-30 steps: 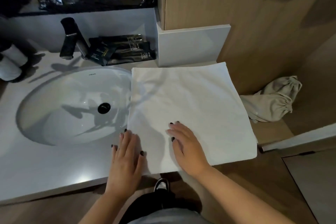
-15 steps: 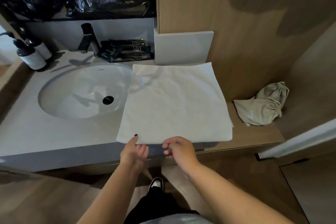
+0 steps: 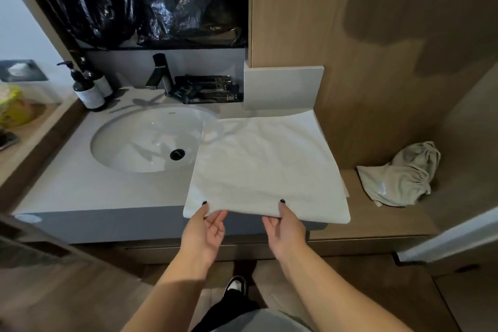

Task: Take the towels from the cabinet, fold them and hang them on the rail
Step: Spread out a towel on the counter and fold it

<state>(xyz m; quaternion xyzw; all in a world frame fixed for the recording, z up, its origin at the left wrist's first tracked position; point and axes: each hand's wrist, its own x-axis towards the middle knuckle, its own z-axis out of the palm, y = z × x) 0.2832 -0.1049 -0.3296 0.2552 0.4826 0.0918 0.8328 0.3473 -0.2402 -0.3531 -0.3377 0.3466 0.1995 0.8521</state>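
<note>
Both hands are now off the top of the towel (image 3: pixel 265 167) and down at its near edge, where a second ago you were pressing flat on it. Your left hand (image 3: pixel 206 232) and right hand (image 3: pixel 285 232) are each pinching that edge, thumbs on top, fingers curling underneath. Towel is lying folded square on the counter (image 3: pixel 80 191), stretching away from your fingertips, its near edge lifting slightly and overhanging the counter front, its left side overlapping the sink (image 3: pixel 145 140). Progress, as a judgement: you're holding one towel out and partly folded, likely needing another fold; hanging is not done yet. No rail or cabinet is showing, so other towels can't be counted.
</note>
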